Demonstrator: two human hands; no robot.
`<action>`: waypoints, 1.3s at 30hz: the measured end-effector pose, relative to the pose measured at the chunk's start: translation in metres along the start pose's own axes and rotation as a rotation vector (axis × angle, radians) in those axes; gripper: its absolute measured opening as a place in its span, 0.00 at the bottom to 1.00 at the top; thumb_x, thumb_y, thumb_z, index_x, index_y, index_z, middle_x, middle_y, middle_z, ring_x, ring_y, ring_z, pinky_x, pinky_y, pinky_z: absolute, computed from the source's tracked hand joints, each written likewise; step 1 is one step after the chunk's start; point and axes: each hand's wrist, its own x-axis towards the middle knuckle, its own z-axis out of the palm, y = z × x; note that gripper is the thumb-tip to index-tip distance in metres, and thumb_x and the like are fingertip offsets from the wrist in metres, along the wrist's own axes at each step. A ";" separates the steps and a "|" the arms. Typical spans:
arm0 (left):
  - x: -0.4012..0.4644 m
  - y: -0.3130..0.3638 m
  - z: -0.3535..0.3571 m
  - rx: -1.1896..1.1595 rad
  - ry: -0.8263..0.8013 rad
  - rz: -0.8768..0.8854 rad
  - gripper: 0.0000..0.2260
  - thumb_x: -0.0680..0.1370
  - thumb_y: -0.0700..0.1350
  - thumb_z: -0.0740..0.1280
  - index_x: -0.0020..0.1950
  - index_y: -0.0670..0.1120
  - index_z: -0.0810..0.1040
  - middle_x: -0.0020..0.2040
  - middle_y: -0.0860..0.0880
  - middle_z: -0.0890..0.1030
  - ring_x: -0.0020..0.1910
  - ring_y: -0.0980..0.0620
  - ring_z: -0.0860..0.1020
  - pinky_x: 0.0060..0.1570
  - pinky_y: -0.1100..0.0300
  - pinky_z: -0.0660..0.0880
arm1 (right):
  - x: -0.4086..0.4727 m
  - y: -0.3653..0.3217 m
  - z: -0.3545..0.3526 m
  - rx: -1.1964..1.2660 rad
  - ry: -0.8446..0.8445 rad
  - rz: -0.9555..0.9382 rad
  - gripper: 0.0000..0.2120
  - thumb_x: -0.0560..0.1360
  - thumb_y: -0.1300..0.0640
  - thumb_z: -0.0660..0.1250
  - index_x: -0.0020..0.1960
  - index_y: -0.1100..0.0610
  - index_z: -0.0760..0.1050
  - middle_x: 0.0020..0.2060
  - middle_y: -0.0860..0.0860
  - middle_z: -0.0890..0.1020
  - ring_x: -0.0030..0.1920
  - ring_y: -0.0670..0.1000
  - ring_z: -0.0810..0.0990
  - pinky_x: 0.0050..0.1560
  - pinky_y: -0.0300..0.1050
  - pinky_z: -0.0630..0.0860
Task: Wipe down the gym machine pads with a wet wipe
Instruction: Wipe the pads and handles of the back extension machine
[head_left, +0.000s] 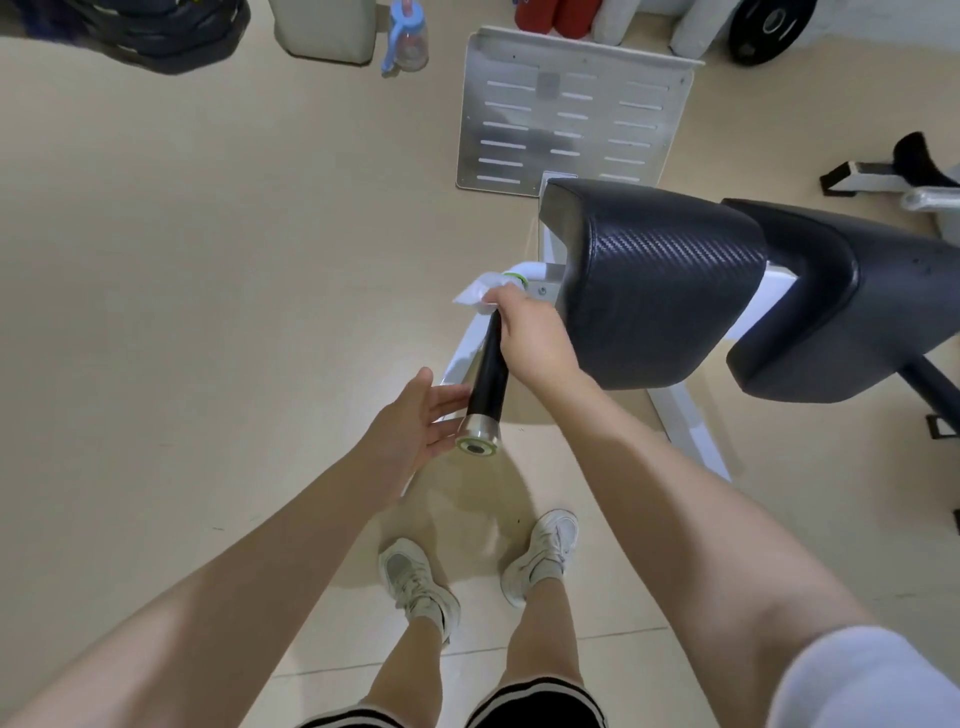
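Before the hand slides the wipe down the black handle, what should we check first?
1. Wet wipe held in the right hand: ok, fingers curl round it at the handle's far end.
2. Wipe touching the black handle: ok, it wraps the top of the grip.
3. Left hand steadying the near end: ok, open fingers rest beside the silver end cap.
4. Path along the handle free: ok, nothing lies on the grip between the hands.
5. Wipe still damp: cannot tell.
6. Black pads already wiped: cannot tell.
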 end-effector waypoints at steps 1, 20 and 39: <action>0.000 -0.001 -0.001 -0.005 0.002 0.001 0.20 0.82 0.54 0.48 0.56 0.45 0.76 0.56 0.49 0.79 0.52 0.51 0.79 0.56 0.58 0.73 | 0.008 0.006 0.005 -0.068 -0.056 -0.011 0.17 0.75 0.68 0.53 0.60 0.59 0.73 0.54 0.59 0.78 0.52 0.60 0.76 0.43 0.46 0.65; -0.003 -0.007 0.003 0.377 0.057 0.192 0.11 0.78 0.42 0.63 0.57 0.53 0.78 0.51 0.55 0.81 0.43 0.60 0.78 0.49 0.63 0.74 | -0.060 -0.004 0.004 0.488 0.160 0.457 0.15 0.79 0.62 0.52 0.57 0.60 0.76 0.51 0.58 0.80 0.51 0.57 0.76 0.45 0.39 0.68; -0.039 0.024 0.044 0.676 0.292 0.260 0.14 0.78 0.36 0.57 0.61 0.44 0.75 0.59 0.49 0.75 0.53 0.54 0.72 0.52 0.65 0.64 | -0.150 0.016 -0.051 0.718 0.025 0.219 0.14 0.80 0.64 0.53 0.51 0.57 0.77 0.41 0.56 0.81 0.40 0.55 0.78 0.39 0.35 0.72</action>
